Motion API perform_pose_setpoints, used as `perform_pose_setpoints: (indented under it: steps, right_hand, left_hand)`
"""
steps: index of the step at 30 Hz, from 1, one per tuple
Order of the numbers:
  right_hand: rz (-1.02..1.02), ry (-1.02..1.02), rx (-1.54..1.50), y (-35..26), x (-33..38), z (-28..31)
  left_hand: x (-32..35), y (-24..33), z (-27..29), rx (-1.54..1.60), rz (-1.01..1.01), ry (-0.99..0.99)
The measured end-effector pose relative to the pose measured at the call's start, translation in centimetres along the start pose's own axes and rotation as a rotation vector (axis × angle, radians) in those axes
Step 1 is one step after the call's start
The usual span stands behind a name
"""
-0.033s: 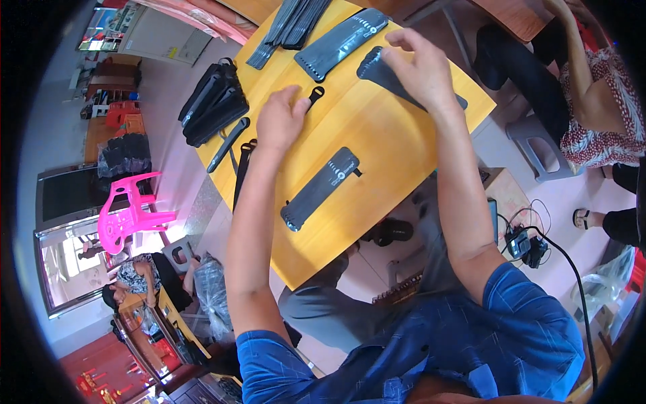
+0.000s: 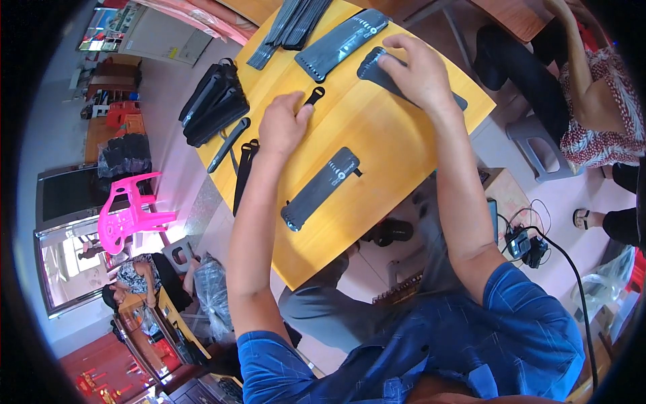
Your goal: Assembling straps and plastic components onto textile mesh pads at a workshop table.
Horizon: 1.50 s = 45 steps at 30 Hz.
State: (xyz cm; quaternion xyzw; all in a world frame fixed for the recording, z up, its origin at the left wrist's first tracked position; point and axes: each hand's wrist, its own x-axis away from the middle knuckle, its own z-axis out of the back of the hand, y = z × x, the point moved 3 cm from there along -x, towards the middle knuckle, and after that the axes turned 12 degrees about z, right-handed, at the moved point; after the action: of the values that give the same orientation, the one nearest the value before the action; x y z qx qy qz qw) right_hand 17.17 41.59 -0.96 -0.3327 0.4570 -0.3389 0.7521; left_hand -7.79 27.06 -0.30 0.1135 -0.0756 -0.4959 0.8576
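My left hand (image 2: 281, 126) is over the left part of the yellow table, its thumb beside a black strap (image 2: 314, 96) with a slotted end. The hand hides the rest of that strap. Its fingers are bent, with a gap between index finger and thumb. My right hand (image 2: 422, 75) hovers at a flat black pouch (image 2: 382, 75) on the far right, thumb by its upper end, fingers curved and apart. Nearer to me lies another flat black pouch (image 2: 321, 188) with white print and a dark tab sticking out at its side.
On the wooden table (image 2: 383, 161) are a stack of black strips (image 2: 293, 23), a wide black package (image 2: 342, 44), a pile of black pouches (image 2: 215, 101) and loose straps (image 2: 229, 145). A pink chair (image 2: 128, 212) stands left. Other people sit left and right; a cable (image 2: 572, 269) hangs right.
My left hand has shifted slightly toward me, while the strap by its thumb stays put. My right thumb is a little lower over the pouch.
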Motion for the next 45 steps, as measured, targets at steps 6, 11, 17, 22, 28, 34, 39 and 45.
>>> perform_pose_setpoints:
  steps: [6, 11, 17, 22, 28, 34, 39, 45]
  right_hand:
    - [-0.021, -0.377, 0.507, 0.1, 1.6, -1.9]
    - [0.054, -0.362, 0.512, 2.1, 1.7, -1.8]
    - [0.030, -0.347, 0.673, 0.9, 1.6, -1.3]
    - [0.261, -0.246, 0.176, -1.1, 0.8, -3.7]
    - [0.234, -0.641, -0.229, -5.6, 3.2, -8.1]
    - [0.182, -0.846, -0.301, -8.3, 5.8, -10.7]
    - [0.190, -0.896, -0.300, -9.6, 6.9, -11.9]
    - [0.124, -0.956, -0.396, -10.0, 8.5, -12.6]
  left_hand:
    - [3.5, -2.1, 0.1, -0.100, -0.066, 0.083]
    - [7.6, -2.9, 1.6, -0.174, -0.128, 0.126]
    - [13.3, -5.4, 4.8, 0.148, 0.020, 0.368]
    - [20.5, -10.0, 3.4, 0.512, 0.375, 0.285]
    - [23.7, -11.2, 2.5, 0.725, 0.579, 0.104]
    - [24.2, -10.6, 2.0, 0.672, 0.587, 0.008]
    - [24.8, -9.8, 1.8, 0.655, 0.522, 0.015]
    - [24.9, -9.6, 1.4, 0.509, 0.520, 0.032]
